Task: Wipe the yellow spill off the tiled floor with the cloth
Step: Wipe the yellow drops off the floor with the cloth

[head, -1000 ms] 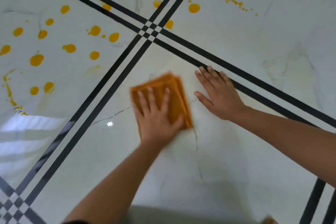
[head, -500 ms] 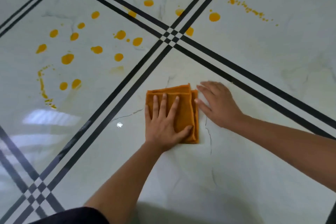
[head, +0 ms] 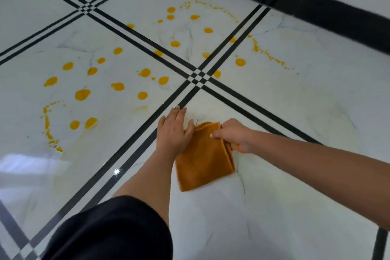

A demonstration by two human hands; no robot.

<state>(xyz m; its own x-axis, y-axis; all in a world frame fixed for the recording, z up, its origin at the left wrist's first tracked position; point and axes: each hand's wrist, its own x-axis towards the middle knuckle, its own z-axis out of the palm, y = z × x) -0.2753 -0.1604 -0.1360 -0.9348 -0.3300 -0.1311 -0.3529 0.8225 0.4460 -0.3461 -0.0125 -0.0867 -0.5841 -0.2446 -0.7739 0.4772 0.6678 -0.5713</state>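
A folded orange cloth [head: 203, 161] lies on the white tiled floor [head: 274, 186] near the middle of the view. My right hand [head: 233, 135] pinches the cloth's far right corner and edge. My left hand [head: 174, 127] lies flat on the floor at the cloth's left side, fingers together, thumb touching the cloth's far left edge. Several yellow spill drops [head: 82, 94] dot the tile to the left. More yellow drops [head: 207, 30] and a dotted yellow trail [head: 268, 55] lie on the far tiles beyond the black line crossing [head: 198, 77].
Double black lines [head: 118, 160] divide the floor into large tiles. A black skirting strip [head: 316, 4] runs below a white wall at the far right. Faint yellowish smears [head: 141, 108] mark the tile near the cloth. My black sleeve [head: 109, 230] fills the lower left.
My left hand slid off the cloth to its left side. My right hand went from flat on the floor to pinching the cloth's corner. The view tilted up toward the wall.
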